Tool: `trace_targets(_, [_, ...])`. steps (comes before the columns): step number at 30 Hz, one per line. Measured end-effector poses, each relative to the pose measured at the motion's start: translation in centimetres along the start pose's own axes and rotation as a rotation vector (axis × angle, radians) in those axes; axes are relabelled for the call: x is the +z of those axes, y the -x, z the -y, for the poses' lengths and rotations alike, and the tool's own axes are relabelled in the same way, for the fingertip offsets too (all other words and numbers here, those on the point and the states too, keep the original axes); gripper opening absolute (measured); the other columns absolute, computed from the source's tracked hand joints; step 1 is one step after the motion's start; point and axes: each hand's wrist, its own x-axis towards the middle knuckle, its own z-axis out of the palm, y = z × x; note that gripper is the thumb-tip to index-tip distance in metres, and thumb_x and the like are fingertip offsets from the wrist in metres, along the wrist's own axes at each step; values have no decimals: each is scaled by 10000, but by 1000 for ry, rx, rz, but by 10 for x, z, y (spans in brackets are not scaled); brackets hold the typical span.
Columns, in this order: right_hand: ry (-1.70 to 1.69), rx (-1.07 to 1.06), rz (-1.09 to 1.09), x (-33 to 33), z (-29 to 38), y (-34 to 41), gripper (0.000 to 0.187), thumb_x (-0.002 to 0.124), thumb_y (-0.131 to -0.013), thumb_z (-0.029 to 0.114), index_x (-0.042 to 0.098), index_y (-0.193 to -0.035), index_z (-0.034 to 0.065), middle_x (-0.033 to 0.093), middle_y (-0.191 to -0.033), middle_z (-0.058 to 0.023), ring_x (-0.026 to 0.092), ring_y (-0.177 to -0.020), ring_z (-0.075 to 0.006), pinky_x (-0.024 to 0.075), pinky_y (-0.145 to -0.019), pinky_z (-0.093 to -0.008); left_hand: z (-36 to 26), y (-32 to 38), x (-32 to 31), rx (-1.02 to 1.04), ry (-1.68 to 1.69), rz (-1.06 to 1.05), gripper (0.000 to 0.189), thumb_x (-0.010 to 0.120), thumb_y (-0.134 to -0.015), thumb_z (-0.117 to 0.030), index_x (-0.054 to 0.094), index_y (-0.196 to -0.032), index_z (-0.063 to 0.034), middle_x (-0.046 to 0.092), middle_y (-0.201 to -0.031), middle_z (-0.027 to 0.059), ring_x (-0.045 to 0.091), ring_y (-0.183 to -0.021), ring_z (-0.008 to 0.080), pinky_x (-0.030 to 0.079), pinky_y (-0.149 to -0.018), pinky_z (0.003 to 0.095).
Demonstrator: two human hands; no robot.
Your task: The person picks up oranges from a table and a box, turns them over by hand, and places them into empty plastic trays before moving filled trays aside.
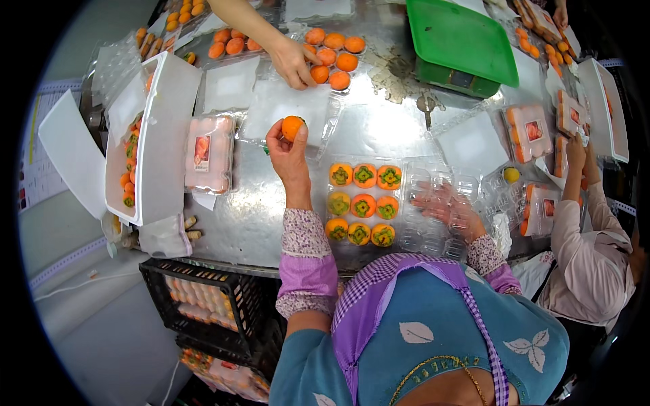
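Note:
My left hand (289,162) holds an orange persimmon (293,128) between thumb and fingers, above the metal table. Before me lies an opened clear plastic clamshell pack (403,200). Its base holds persimmons (363,207) in three rows, green calyxes facing up, on a white liner. The moulded clear lid (421,238) is folded out to the right. My right hand (449,205) shows blurred through this lid, with its fingers spread; whether they grip the plastic is unclear.
A white foam box (167,137) of persimmons and a closed pack (209,154) stand left. Another person's hand (294,63) reaches over a filled tray (332,56) opposite. A green lidded bin (459,45) stands behind. Black crates (203,304) sit below; a co-worker (591,243) is at right.

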Motion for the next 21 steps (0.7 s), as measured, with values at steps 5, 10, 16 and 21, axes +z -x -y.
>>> trace_targets(5, [-11, -6, 3, -4, -2, -2, 666, 268, -999, 513, 321, -1451, 27, 493, -1357, -238, 488, -1260, -344, 433, -985, -389, 5, -11, -3, 98, -92, 21, 495, 741, -835, -111, 469, -1240, -22, 551, -1138, 65, 547, -1020, 135, 458, -895, 260])
trace_targets(10, [-2, -6, 12, -6, -3, -3, 665, 275, -997, 513, 324, -1450, 29, 492, -1358, -235, 489, -1258, -341, 428, -991, -394, 6, -15, -5, 210, -294, -33, 536, 773, -791, -117, 485, -1232, -20, 522, -1141, 72, 534, -953, 136, 461, -840, 268])
trace_targets(16, [-118, -11, 11, -12, -7, -6, 616, 292, -1020, 450, 362, -1412, -19, 541, -1291, -239, 538, -1205, -345, 490, -939, -369, 12, -24, -8, 184, -264, -59, 524, 775, -788, -135, 500, -1215, -7, 518, -1148, 79, 535, -941, 145, 471, -816, 272])
trace_targets(21, [-127, -6, 36, -18, -12, -10, 630, 283, -1015, 471, 362, -1416, -9, 539, -1288, -251, 534, -1207, -344, 484, -943, -381, 15, -49, -12, 230, -317, -23, 514, 768, -797, -142, 499, -1209, 6, 521, -1146, 89, 548, -930, 156, 485, -808, 279])
